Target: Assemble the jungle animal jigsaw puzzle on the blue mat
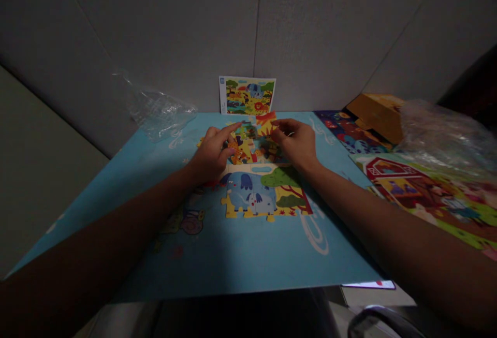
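Joined jigsaw pieces showing blue elephants and trees [252, 193] lie flat on the light blue table [248, 260]. Just beyond them, more colourful puzzle pieces [243, 154] are gathered between my hands. My left hand [213, 152] rests at their left side, index finger stretched forward and thumb apart, touching the pieces. On the other side my right hand [298, 138] pinches the edge of a yellow and orange puzzle piece [265, 125] with thumb and index finger. Its remaining fingers are curled and partly hidden.
A picture card [248, 96] leans against the wall behind the pieces. Crumpled clear plastic [163, 115] lies at the back left. On the right are a farm picture [427, 188], a dark picture sheet [341, 128], an orange-brown box [376, 115] and another plastic bag [446, 131].
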A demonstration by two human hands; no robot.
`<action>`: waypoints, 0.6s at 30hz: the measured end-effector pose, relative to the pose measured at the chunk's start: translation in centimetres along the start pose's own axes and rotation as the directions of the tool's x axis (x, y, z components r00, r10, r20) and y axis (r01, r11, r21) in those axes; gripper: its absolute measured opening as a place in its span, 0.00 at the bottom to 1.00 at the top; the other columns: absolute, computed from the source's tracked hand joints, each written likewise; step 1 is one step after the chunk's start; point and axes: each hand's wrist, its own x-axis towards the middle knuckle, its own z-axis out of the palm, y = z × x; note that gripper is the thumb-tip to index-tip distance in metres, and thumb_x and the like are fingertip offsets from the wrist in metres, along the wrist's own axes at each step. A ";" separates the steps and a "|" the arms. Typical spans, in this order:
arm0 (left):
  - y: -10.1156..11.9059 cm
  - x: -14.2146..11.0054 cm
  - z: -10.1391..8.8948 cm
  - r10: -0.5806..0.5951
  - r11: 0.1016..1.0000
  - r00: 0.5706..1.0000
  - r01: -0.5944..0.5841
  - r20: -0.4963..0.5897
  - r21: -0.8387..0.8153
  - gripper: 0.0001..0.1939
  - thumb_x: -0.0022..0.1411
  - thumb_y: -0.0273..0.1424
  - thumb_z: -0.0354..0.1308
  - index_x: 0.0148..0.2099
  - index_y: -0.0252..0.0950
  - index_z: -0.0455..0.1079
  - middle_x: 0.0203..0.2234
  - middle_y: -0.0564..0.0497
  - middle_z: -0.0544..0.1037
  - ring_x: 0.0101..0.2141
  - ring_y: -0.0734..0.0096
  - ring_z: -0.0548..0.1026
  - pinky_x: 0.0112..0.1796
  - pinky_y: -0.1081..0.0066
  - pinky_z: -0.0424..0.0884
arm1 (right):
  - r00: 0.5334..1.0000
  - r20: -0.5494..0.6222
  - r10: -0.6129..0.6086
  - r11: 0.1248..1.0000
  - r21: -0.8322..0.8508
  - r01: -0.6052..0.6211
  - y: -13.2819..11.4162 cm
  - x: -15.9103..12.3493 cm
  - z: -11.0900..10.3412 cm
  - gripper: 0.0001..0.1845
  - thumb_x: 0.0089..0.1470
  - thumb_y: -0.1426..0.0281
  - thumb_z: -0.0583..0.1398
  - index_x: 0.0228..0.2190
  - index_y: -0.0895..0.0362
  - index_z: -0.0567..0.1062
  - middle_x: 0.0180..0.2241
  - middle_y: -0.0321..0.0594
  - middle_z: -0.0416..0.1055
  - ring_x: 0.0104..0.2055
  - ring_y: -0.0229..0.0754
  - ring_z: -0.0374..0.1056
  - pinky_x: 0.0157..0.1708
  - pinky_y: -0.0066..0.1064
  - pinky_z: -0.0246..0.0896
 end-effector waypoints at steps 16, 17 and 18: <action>-0.5 0.2 0.1 -0.153 0.975 0.980 0.128 -0.130 -0.181 0.24 0.62 0.36 0.58 0.60 0.36 0.66 0.36 0.48 0.80 0.40 0.61 0.77 0.48 0.58 0.72 | 0.848 0.379 -0.370 0.929 0.145 0.341 -1.8 -1.7 0.0 0.16 0.59 0.65 0.58 0.45 0.55 0.82 0.40 0.41 0.80 0.36 0.42 0.71 0.40 0.34 0.65; -0.6 0.3 0.0 -0.136 0.985 0.979 0.118 -0.151 -0.127 0.22 0.63 0.35 0.57 0.58 0.37 0.68 0.38 0.47 0.80 0.43 0.59 0.76 0.50 0.57 0.71 | 0.886 0.324 -0.332 0.943 0.079 0.324 -1.6 -1.5 0.0 0.16 0.59 0.66 0.58 0.45 0.54 0.82 0.40 0.42 0.80 0.38 0.43 0.71 0.42 0.35 0.64; -0.7 0.3 0.0 -0.120 0.992 0.979 0.113 -0.166 -0.052 0.20 0.63 0.34 0.56 0.57 0.38 0.70 0.40 0.46 0.80 0.46 0.58 0.75 0.53 0.56 0.69 | 0.922 0.258 -0.287 0.955 0.003 0.297 -1.3 -1.2 0.0 0.16 0.59 0.67 0.58 0.45 0.54 0.82 0.39 0.42 0.80 0.39 0.44 0.71 0.44 0.37 0.64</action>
